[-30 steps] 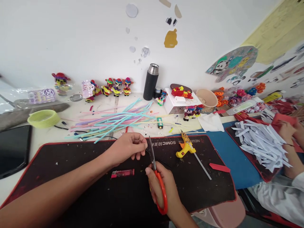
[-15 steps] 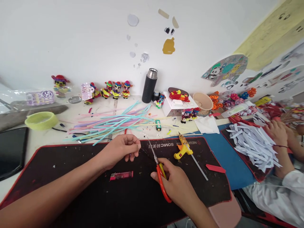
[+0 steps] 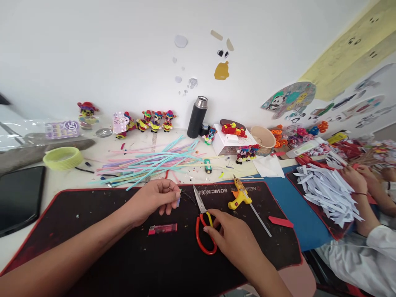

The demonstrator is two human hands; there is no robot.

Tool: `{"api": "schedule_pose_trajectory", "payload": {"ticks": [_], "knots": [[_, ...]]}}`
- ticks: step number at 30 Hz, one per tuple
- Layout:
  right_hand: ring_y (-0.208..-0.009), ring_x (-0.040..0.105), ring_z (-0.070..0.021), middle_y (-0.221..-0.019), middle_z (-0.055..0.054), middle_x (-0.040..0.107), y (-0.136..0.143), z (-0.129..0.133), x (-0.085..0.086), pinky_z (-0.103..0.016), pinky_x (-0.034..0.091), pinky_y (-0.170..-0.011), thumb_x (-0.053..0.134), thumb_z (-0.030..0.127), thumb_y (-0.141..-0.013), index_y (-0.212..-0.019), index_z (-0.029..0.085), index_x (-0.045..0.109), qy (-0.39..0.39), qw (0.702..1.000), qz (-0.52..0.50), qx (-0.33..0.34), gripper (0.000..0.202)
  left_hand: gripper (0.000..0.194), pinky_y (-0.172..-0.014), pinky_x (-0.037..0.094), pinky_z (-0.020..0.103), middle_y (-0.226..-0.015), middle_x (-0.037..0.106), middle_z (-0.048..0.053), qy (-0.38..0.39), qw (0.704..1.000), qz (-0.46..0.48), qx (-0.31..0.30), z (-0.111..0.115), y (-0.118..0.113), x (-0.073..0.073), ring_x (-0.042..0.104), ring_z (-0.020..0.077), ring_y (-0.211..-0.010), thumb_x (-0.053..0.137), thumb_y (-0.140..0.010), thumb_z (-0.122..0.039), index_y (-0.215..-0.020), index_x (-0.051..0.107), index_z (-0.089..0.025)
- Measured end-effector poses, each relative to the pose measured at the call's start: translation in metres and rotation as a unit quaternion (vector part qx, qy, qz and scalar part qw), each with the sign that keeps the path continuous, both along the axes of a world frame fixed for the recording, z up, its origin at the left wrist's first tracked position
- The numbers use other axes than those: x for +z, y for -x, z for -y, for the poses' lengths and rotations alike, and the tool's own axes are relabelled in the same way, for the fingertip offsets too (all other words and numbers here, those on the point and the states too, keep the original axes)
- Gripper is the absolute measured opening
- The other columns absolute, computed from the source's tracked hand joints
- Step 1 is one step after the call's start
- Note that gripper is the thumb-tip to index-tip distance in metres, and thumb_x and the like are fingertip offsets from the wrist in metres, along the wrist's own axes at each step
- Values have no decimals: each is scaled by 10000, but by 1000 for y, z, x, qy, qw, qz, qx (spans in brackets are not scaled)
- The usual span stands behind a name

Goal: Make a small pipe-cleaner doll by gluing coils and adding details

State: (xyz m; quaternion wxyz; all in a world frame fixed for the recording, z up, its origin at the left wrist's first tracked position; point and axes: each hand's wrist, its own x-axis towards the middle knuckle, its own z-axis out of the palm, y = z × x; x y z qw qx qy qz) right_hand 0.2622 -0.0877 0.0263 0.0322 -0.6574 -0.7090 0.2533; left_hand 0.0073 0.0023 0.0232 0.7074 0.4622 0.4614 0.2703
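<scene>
Now that the scissors [image 3: 200, 203] tip flatter over the black mat [image 3: 123, 255], the right hand [image 3: 232, 235] grasps just their yellow handle [image 3: 210, 219], so cutting looks paused; beyond the blades, the left hand [image 3: 157, 199] pinches a tiny bluish piece [image 3: 178, 201].

The right hand [image 3: 230, 235] holds scissors [image 3: 200, 201] at their yellow handle loop, blades pointing away, over the black desk mat [image 3: 123, 255]. The left hand [image 3: 157, 198] pinches a small bluish piece [image 3: 178, 201] at its fingertips. A pink lighter [image 3: 163, 229] lies nearer the wearer, a yellow hot glue gun [image 3: 239, 196] to the right; beyond the mat, pastel pipe cleaners [image 3: 154, 161] sprawl near a black vacuum flask [image 3: 197, 118]
</scene>
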Motion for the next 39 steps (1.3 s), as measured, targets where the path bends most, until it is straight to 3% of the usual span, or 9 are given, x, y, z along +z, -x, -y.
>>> {"api": "schedule_pose_trajectory", "payload": {"ticks": [2, 5, 10, 14, 17, 22, 29, 35, 39], "knots": [[-834, 758, -262, -967, -69, 822, 1, 2, 1, -327, 482, -734, 648, 309, -1009, -1225, 235, 767, -27, 998, -52, -7, 257, 313, -414, 361, 186, -589, 669, -24, 1, 1000, 4, 2, 3, 1, -2, 555, 92, -451, 803, -700, -420, -807, 658, -164], [-749, 730, -231, -893, -49, 812, 9, 1, -2, -320, 486, -705, 585, 395, -1045, -1133, 244, 782, -65, 986, -152, -30, 263, 317, -416, 360, 185, -590, 665, -23, 4, 1000, 17, 3, 8, 0, -5, 555, 93, -453, 820, -698, -417, -799, 646, -172], [-587, 621, -183, -640, 4, 669, 37, -15, -17, -285, 441, -587, 614, 396, -993, -1027, 226, 784, -79, 948, -301, -63, 243, 369, -409, 342, 187, -590, 653, -21, 8, 999, 31, 13, 18, -4, -10, 547, 94, -446, 854, -702, -460, -795, 638, -175], [-562, 560, -163, -613, 24, 596, 56, -34, -26, -268, 420, -553, 629, 417, -974, -1005, 209, 770, -80, 920, -376, -69, 254, 397, -403, 347, 185, -591, 649, -20, 5, 999, 29, 37, 25, -3, -14, 538, 89, -439, 867, -709, -482, -789, 640, -166], [-549, 520, -151, -609, 31, 577, 61, -47, -29, -258, 386, -529, 638, 413, -970, -1001, 210, 770, -78, 914, -395, -46, 244, 393, -399, 346, 176, -584, 644, -26, 12, 997, 40, 71, 27, -1, -19, 538, 86, -441, 885, -698, -457, -802, 647, -161], [-560, 527, -146, -611, 34, 591, 63, -63, -32, -249, 384, -549, 627, 356, -983, -1046, 221, 782, -89, 930, -357, 26, 215, 358, -398, 352, 176, -589, 645, -27, 24, 993, 60, 102, 25, 0, -22, 540, 85, -449, 898, -695, -407, -780, 650, -164], [-541, 486, -131, -598, 59, 552, 60, -77, -26, -247, 356, -560, 613, 316, -989, -1047, 233, 758, -109, 931, -338, 89, 176, 357, -383, 350, 165, -575, 648, -25, 33, 988, 87, 126, 21, -1, -21, 549, 82, -443, 915, -706, -409, -793, 672, -162], [-518, 457, -122, -580, 75, 495, 60, -78, -27, -252, 338, -541, 611, 307, -979, -989, 222, 731, -114, 915, -383, 59, 148, 395, -370, 351, 154, -602, 670, -7, 56, 983, 125, 123, 18, -4, -20, 557, 76, -438, 947, -717, -451, -798, 712, -143], [-517, 460, -122, -582, 74, 489, 56, -71, -33, -251, 341, -530, 630, 341, -977, -965, 224, 715, -103, 906, -409, 31, 144, 384, -426, 431, 164, -666, 702, 18, 77, 976, 154, 137, 22, -10, -24, 598, 86, -501, 948, -744, -458, -815, 755, -134]]}}
